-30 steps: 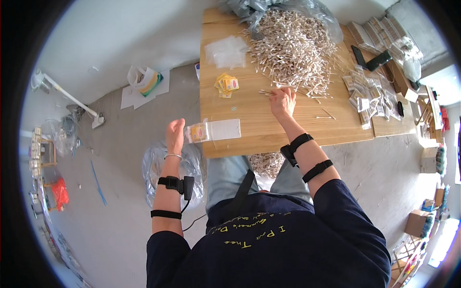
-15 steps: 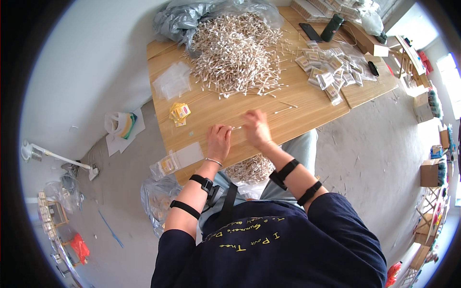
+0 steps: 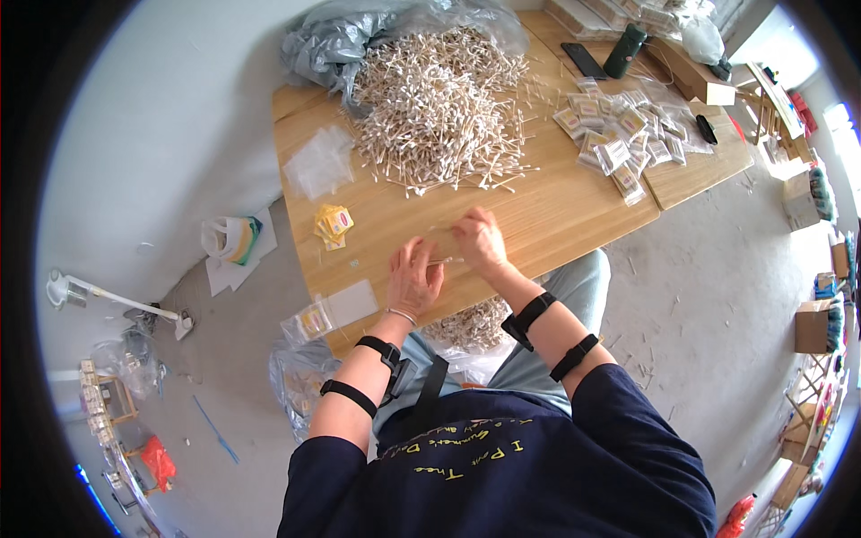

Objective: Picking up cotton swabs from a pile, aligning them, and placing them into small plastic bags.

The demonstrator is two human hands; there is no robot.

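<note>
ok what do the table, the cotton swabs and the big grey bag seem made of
Table: wood or wood-look laminate, satin, from its tan grain.
Cotton swabs: matte, cotton-like tips, white and rounded; tan sticks, probably wood.
Grey bag: thin plastic film, likely, judging by its shiny, crinkled folds.

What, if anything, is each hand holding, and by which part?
Right hand: apparently a blurred cotton swab, near one end. Left hand: hold cannot be told.

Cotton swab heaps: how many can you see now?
2: a large heap on the wooden table, and a second heap below its near edge, between the person's legs. The table partly hides the second; others may be hidden.
</note>
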